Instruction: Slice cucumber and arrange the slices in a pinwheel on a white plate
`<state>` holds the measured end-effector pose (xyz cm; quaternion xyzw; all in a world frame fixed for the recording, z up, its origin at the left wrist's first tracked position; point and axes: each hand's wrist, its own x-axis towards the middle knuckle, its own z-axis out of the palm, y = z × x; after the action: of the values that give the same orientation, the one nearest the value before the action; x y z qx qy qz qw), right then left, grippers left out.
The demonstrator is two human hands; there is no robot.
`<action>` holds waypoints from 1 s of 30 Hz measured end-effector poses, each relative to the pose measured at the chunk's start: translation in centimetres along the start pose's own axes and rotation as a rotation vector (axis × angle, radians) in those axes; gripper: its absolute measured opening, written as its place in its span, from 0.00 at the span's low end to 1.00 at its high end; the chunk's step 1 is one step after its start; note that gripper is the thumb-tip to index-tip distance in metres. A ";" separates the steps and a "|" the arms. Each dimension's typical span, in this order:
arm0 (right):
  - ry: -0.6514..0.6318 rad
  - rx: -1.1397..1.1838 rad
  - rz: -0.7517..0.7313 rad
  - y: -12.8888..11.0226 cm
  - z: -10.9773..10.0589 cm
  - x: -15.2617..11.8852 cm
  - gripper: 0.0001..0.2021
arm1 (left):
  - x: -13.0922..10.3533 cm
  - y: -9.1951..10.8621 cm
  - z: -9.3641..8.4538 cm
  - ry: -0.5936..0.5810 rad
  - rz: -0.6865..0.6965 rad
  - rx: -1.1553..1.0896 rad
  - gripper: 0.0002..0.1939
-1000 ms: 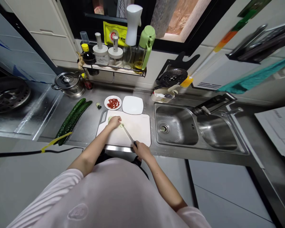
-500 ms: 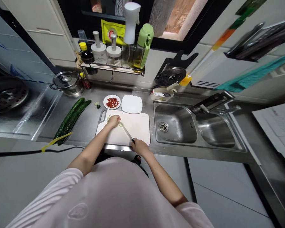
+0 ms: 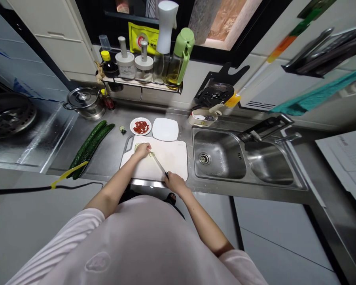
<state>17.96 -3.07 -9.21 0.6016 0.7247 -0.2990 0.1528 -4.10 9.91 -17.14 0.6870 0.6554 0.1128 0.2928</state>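
- Head view: on the white cutting board point(image 3: 172, 164), a small pale-green vegetable piece point(image 3: 151, 154) lies at its far left part, just beside the left hand point(image 3: 142, 151) and well ahead of the right.
- The knife point(image 3: 159, 165) runs diagonally from the board's near edge up-left to that piece.
- Left hand curled, fingertips pressing sliced pieces onto the board.
- Right hand point(image 3: 175, 183), at the board's near edge, fully closed around the knife handle.

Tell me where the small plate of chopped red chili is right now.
In the head view, the plate of chopped red chili sits on the steel counter just behind the cutting board, left of the empty white plate.
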 end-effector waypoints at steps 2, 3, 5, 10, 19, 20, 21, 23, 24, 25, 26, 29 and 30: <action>0.001 0.001 0.006 0.1 0.1 -0.1 0.16 | 0.1 -0.1 0.1 -0.003 0.001 -0.006 0.09; 0.000 0.001 0.007 0.1 0.1 -0.2 0.16 | 0.1 -0.2 0.1 -0.003 0.001 -0.007 0.09; -0.006 0.001 0.013 0.3 0.1 -0.6 0.16 | 0.1 -0.2 0.1 0.000 0.001 -0.007 0.09; -0.031 -0.005 0.024 0.9 0.1 -1.7 0.17 | 0.1 -0.2 0.1 0.001 -0.007 -0.007 0.09; -0.025 0.006 0.018 0.9 0.6 -1.5 0.17 | 0.2 -0.4 0.3 0.010 0.009 -0.002 0.08; -0.023 0.007 0.019 0.8 0.6 -1.3 0.17 | 0.2 -0.4 0.3 0.007 0.008 0.002 0.09; -0.020 0.007 0.019 0.6 0.6 -1.0 0.17 | 0.2 -0.3 0.2 0.004 0.008 0.008 0.09; -0.010 0.006 0.016 0.4 0.5 -0.5 0.17 | 0.2 -0.3 0.2 -0.001 0.009 0.017 0.09; -0.006 0.004 0.014 0.4 0.5 -0.3 0.16 | 0.2 -0.3 0.2 -0.004 0.009 0.019 0.10; -0.003 0.003 0.012 0.3 0.4 -0.1 0.16 | 0.3 -0.3 0.2 -0.007 0.007 0.019 0.10; -0.002 0.002 0.011 0.3 0.4 0.0 0.16 | 0.3 -0.3 0.2 -0.010 0.004 0.019 0.10; 0.004 0.001 0.003 0.3 0.4 0.0 0.16 | 0.3 -0.4 0.2 -0.011 -0.002 0.013 0.10; 0.005 0.001 0.000 0.3 0.4 0.0 0.16 | 0.3 -0.4 0.2 -0.010 -0.002 0.011 0.10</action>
<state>18.23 -3.30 -9.55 0.6025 0.7249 -0.2980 0.1509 -4.27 10.13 -17.60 0.6886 0.6551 0.1057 0.2925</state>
